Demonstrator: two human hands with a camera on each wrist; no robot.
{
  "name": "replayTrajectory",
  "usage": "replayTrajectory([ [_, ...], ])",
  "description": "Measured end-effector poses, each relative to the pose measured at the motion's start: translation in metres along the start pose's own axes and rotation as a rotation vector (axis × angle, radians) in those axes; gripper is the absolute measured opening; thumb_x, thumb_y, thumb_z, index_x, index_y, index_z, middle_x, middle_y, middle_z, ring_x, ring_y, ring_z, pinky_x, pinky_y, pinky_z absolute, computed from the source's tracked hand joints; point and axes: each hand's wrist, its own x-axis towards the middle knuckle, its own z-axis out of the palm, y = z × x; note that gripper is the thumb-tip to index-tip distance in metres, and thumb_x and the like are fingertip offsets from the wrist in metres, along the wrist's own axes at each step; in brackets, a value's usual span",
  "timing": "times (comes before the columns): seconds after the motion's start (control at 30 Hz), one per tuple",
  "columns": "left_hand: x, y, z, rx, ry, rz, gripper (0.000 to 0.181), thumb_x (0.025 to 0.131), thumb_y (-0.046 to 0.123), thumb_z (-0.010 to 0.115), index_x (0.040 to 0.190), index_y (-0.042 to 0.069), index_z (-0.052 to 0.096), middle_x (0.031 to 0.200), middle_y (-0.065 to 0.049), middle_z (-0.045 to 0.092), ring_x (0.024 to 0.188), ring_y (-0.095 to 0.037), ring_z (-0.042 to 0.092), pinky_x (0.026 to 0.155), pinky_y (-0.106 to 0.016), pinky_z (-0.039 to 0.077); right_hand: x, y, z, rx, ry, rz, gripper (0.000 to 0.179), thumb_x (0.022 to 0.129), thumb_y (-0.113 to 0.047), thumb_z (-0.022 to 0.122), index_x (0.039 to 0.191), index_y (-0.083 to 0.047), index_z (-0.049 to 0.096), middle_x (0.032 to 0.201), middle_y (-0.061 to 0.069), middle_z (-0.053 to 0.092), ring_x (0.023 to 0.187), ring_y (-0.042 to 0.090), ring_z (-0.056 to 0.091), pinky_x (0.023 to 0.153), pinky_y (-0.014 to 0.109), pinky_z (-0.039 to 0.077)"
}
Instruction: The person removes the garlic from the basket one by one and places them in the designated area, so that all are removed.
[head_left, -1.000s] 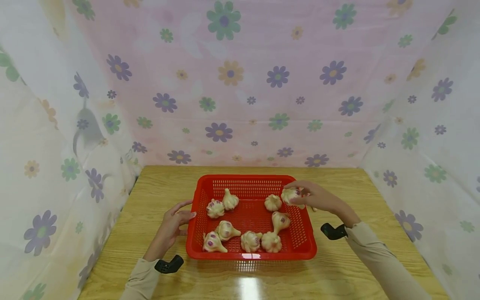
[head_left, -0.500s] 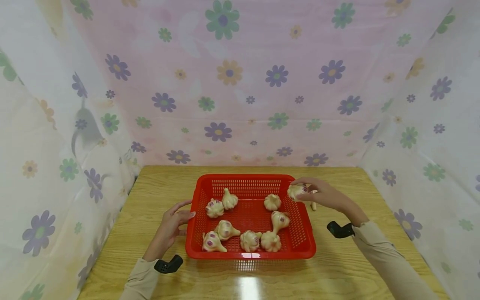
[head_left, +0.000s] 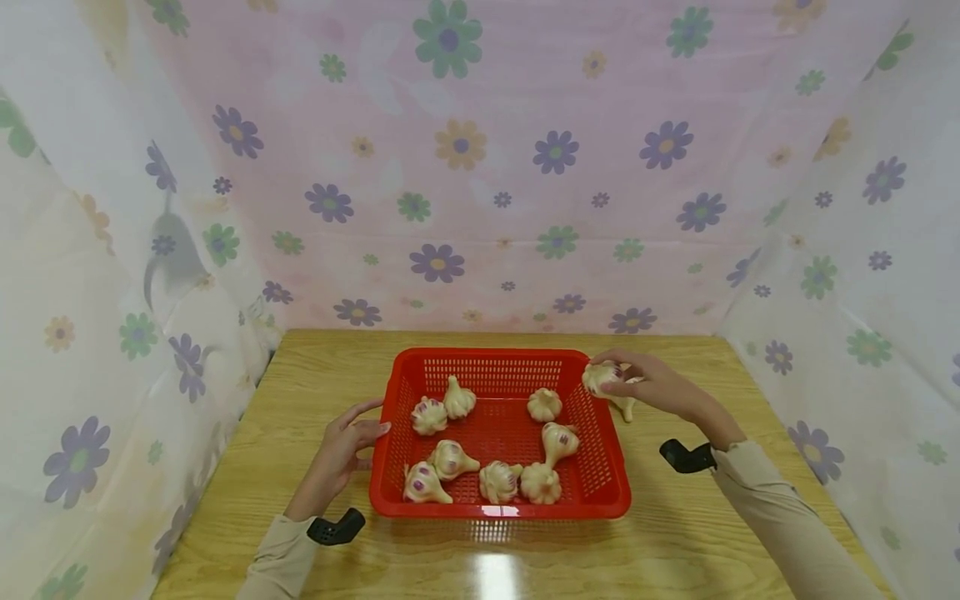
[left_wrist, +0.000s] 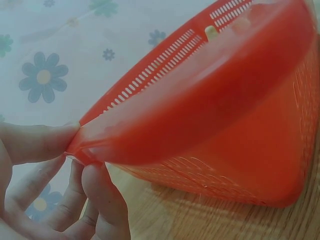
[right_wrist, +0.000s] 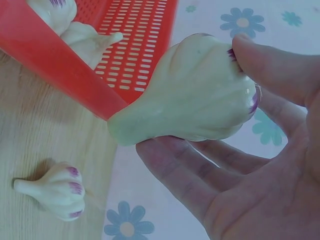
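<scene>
Your left hand (head_left: 339,450) pinches the left rim of the red basket (head_left: 555,511) between thumb and fingers. Your right hand (head_left: 652,388) pinches a garlic bulb (right_wrist: 195,95) at the basket's far right corner; rim contact, cannot tell. Eight more bulbs (head_left: 452,460) inside. A loose bulb (right_wrist: 55,192) on the wooden table (head_left: 322,375), just beside the basket's right side.

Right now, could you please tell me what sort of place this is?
It looks like a makeshift recording booth: flowered cloth hangs behind and on both sides of a table, and two black wrist devices may be cameras.
</scene>
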Motion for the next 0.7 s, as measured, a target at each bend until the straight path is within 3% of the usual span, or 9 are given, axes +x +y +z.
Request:
replayTrajectory([
  [0.33,-0.001,0.002,0.001,0.008,-0.017,0.016,0.052,0.087,0.015,0.067,0.136,0.013,0.049,0.105,-0.013,0.065,0.089,-0.026,0.065,0.066,-0.044,0.056,-0.004,0.002,-0.009,-0.013,0.017,-0.006,0.041,0.095,-0.029,0.058,0.132,-0.013,0.05,0.137,0.017,0.043,0.11,0.04,0.051,0.083,0.05,0.047],
  [0.7,-0.001,0.002,0.001,0.001,0.007,0.0,0.05,0.085,0.013,0.067,0.133,0.015,0.052,0.104,-0.012,0.064,0.086,-0.026,0.064,0.066,-0.046,0.055,-0.017,0.004,-0.018,0.006,0.043,0.039,0.044,0.095,-0.031,0.058,0.132,-0.011,0.046,0.138,0.018,0.04,0.114,0.043,0.047,0.082,0.049,0.048],
])
